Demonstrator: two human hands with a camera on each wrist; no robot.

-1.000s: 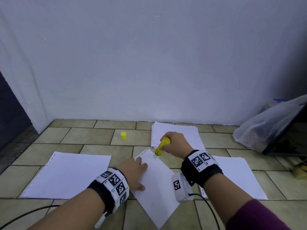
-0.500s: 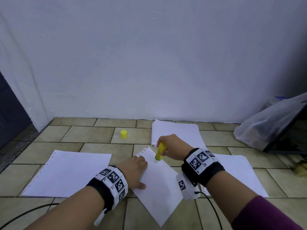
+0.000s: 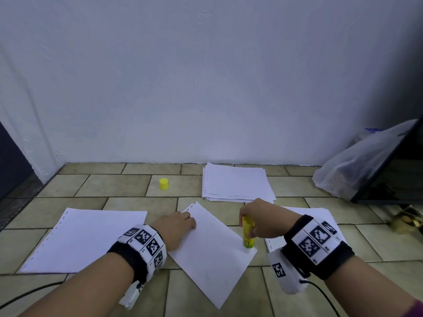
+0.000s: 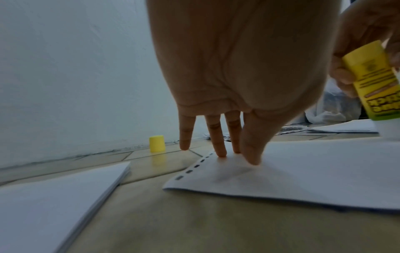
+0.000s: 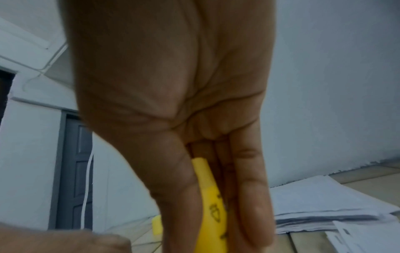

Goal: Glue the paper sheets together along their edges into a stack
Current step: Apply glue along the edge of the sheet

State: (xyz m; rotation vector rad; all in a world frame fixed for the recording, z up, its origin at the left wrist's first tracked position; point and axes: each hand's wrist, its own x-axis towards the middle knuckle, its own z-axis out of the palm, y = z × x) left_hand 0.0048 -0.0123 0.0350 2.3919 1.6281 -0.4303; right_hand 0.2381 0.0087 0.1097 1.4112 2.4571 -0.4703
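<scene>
Two hands at lower centre of head view. Left hand (image 3: 176,227) lies flat, fingers (image 4: 218,145) straight, pressing the far left corner of the slanted white punched paper sheet (image 3: 212,259) on the tiled floor (image 3: 114,186). Right hand (image 3: 261,221) has its fingers curled round the yellow glue stick (image 3: 248,232), upright, tip touching the sheet's right edge near its right corner. Yellow cap (image 3: 164,184) stands apart, upper centre. White paper piles sit at lower left (image 3: 87,236), upper centre (image 3: 235,184) and right (image 3: 304,213).

Risks, as I judge them: only one corner is pinned, so dragging the stick may wrinkle or swing the sheet; running off the edge would smear glue on the tiles.
</scene>
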